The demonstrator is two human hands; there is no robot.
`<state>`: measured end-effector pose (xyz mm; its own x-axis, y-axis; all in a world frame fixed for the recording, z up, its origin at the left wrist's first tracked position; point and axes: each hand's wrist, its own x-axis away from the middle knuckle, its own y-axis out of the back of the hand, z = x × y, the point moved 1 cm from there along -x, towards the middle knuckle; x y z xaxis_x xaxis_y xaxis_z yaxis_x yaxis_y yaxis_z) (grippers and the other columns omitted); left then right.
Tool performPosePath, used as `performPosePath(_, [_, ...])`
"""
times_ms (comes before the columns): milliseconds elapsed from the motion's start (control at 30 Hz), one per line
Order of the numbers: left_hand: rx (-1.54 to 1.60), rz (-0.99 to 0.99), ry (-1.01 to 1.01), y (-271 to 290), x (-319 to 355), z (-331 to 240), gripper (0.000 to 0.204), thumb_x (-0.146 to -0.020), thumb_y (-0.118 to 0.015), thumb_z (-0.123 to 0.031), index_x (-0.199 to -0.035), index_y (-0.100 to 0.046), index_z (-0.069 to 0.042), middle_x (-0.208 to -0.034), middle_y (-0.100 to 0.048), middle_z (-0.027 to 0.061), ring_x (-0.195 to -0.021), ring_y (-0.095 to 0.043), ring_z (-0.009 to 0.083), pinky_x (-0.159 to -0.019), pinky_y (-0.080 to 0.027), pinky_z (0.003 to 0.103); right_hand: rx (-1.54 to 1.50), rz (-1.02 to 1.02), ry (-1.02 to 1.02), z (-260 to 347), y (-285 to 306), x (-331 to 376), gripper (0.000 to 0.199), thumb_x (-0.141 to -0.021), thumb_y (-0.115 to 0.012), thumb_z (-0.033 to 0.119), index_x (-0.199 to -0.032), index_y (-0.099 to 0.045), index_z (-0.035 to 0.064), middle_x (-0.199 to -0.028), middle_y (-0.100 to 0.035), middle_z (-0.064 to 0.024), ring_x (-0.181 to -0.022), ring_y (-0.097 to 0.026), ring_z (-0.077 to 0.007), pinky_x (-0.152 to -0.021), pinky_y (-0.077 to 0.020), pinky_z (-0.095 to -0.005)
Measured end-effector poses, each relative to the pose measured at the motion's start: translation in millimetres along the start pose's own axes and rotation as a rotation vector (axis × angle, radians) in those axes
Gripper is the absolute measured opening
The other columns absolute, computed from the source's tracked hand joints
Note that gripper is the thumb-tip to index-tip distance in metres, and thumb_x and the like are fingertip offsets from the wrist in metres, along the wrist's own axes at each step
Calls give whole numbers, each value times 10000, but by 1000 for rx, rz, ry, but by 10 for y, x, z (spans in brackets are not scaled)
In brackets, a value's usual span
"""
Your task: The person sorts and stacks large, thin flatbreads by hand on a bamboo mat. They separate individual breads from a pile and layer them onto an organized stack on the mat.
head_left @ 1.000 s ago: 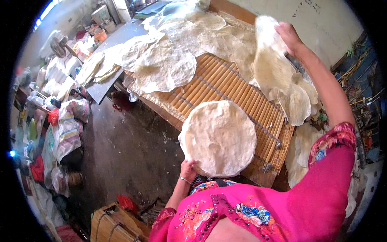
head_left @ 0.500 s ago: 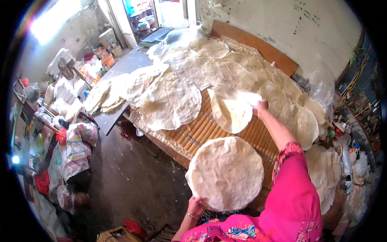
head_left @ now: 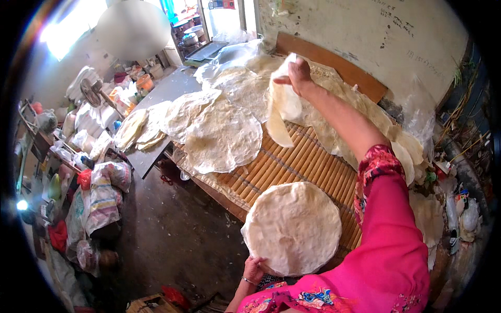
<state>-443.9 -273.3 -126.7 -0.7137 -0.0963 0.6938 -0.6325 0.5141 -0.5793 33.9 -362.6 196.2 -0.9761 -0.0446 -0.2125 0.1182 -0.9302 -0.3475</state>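
My left hand (head_left: pixel 254 269) grips the near left rim of a thick round stack of thin flatbreads (head_left: pixel 293 227) close to my body. Farther off, my raised right hand (head_left: pixel 298 77) is closed on the upper edge of a single thin flatbread (head_left: pixel 282 117). That sheet hangs down, folded and narrow, over the far part of a slatted bamboo mat (head_left: pixel 308 159). Left of it, large round flatbreads (head_left: pixel 222 141) overlap one another on the mat's edge. Many more sheets (head_left: pixel 339 117) lie spread behind and to the right, partly hidden by my right arm.
A grey table (head_left: pixel 180 86) with folded flatbreads (head_left: pixel 133 128) adjoins the far left. A brown board (head_left: pixel 334 65) leans on the back wall. Bags, a fan (head_left: pixel 91 93) and clutter line the left side; plastic bags (head_left: pixel 467 216) lie at the right. Dark floor (head_left: pixel 167 229) lies front left.
My right hand has moved away and up to the left, lifting the flatbread so it hangs. More of the bamboo mat shows. My left hand stays on the stack.
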Motion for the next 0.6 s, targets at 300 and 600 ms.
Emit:
performPosePath(300, [14, 31, -27, 156, -33, 58, 343, -693, -462, 87, -1027, -495, 18, -855, -587, 113, -725, -576, 202, -664, -486, 309, 133, -340, -124, -781, 956, -97, 265, -771, -466, 146, -1006, -476, 25, -937, -532, -148, -756, -581, -293, -458, -510, -388])
performPosePath(600, [45, 192, -7, 109, 7, 28, 380, -709, -469, 44, -1087, -465, 8, -948, -569, 113, -752, -582, 200, -659, -495, 310, 799, -418, -547, -1802, 2443, 1537, 172, -819, -402, 146, -906, -497, 32, -915, -566, -145, -691, -617, -274, -411, -486, -297])
